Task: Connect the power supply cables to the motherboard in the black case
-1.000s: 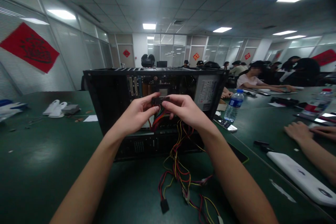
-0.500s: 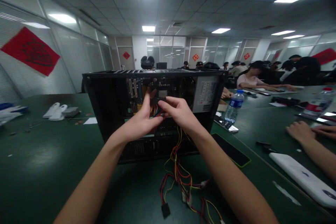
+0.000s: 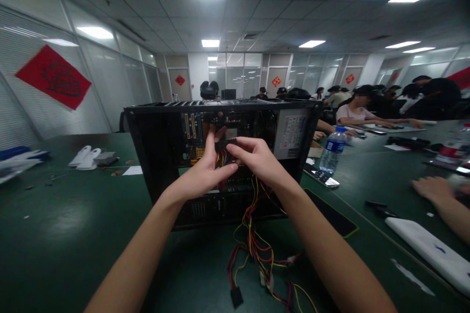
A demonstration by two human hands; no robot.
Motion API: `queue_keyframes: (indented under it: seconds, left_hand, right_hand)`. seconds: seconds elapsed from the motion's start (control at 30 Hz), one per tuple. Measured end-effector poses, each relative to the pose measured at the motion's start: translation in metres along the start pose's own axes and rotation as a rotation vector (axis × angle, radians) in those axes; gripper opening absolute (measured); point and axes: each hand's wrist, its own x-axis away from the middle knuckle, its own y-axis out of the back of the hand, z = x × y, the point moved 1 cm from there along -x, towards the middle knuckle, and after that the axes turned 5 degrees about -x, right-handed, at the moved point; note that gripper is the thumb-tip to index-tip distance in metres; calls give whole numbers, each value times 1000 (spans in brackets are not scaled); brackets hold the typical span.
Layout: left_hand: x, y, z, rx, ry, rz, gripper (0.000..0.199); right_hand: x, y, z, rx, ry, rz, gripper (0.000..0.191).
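Observation:
An open black computer case stands on the table with its inside facing me. Within it, my right hand pinches a wide black power connector with coloured wires below it. Beside the connector's left end, my left hand has its fingers stretched upward and its thumb held apart. Behind the hands is the motherboard with its slots. A power supply fills the upper right of the case. Its cable bundle spills out over the front edge onto the table.
On the right are a water bottle, a phone, a dark green-edged mat and a white elongated object. Another person's hand rests nearby. White parts lie on the left of the table.
The whole view has shifted slightly, so the scene sits a little further right. Both hands stay at the connector with nearly the same hold.

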Motion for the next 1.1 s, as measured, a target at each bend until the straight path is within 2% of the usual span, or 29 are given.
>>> queue_keyframes:
  seconds: [0.17,0.37,0.77,0.93,1.1]
  left_hand:
    - [-2,0,1,-56,-47,-24,104]
    - [-3,-1,2,-23,-73,-34,105]
    - [-1,4,-1,-93,-95,3,101]
    - [-3,1,3,-118,-105,-47,102]
    - [-5,-2,7,-214,-129,-122,104]
  right_hand:
    - [1,-1,4,29,-8,7,32]
    - [1,0,3,30,-12,9,31]
    - [4,-1,8,26,-19,27,32]
    - [3,-2,4,0,-22,33,35]
    - [1,-4,-2,19,27,-45,40]
